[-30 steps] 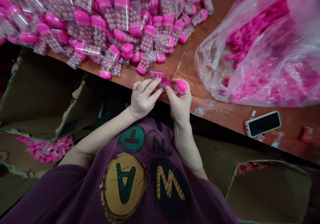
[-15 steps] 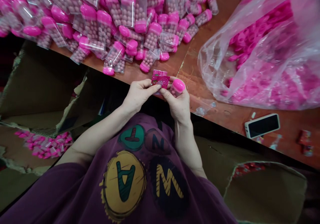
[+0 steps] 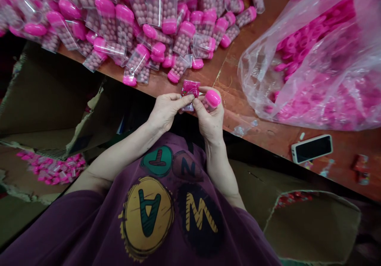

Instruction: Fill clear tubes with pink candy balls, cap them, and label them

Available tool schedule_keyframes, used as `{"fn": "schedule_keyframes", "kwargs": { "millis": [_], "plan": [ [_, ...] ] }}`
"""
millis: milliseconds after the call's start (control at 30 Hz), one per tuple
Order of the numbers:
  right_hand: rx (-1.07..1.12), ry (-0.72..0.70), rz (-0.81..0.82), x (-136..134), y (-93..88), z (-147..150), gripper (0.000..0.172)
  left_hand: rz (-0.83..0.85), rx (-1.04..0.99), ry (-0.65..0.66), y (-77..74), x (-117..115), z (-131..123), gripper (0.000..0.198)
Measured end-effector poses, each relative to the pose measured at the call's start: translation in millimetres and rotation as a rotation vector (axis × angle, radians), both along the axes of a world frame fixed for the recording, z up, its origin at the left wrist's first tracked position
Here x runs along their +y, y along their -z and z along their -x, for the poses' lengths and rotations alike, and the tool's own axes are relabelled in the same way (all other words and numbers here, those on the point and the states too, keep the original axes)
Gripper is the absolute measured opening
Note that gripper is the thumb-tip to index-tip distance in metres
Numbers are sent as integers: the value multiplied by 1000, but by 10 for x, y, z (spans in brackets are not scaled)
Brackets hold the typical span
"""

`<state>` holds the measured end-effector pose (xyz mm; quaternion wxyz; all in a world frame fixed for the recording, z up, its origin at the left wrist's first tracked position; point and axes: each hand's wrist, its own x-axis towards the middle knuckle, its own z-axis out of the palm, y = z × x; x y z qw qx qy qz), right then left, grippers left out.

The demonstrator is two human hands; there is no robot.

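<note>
A small pink printed plastic sleeve (image 3: 190,87) with swirl patterns is held between my two hands, just above the table's front edge. My left hand (image 3: 166,107) pinches its left and lower side between thumb and fingers. My right hand (image 3: 212,117) has its thumb tip at the sleeve's right side. In the curled fingers of that same hand rests a clear candy bottle (image 3: 212,99) with a pink cap and small pink balls inside. Part of the bottle is hidden by the fingers. Beyond my hands lies a heap of similar candy bottles (image 3: 154,12).
On the right of the brown table (image 3: 229,69) sits a clear plastic bag (image 3: 253,66) full of pink plastic parts. A phone (image 3: 312,149) lies near the front edge. Below are cardboard boxes, one with pink-capped pieces (image 3: 56,169), another with red packets (image 3: 293,198).
The sleeve's printed part has shifted from two overlapping pieces to one upright panel, with a clear part showing below. The bottle stays in my right hand.
</note>
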<state>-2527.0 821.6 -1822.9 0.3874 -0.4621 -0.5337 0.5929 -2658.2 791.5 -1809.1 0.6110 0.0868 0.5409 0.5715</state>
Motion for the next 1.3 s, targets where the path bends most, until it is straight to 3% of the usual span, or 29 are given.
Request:
{"fn": "schedule_keyframes", "kwargs": {
  "millis": [200,367,533,700,1000,1300],
  "plan": [
    [-31,-71,6,94,-45,-53,49,-58,11,131,-62,-47,123,29],
    [37,-90,125,124,8,-119,59,-32,51,-18,-48,-57,166,31],
    [119,-151,274,-57,-16,-224,60,21,-7,-129,-25,-13,170,36],
    [35,-52,155,-262,-13,-127,66,16,0,-147,-17,0,108,38],
    [-102,130,-38,-296,82,74,67,-5,66,-159,-75,-54,-38,42],
    [-23,133,6,-406,62,73,45,56,121,-234,-39,10,0,42]
  ]
}}
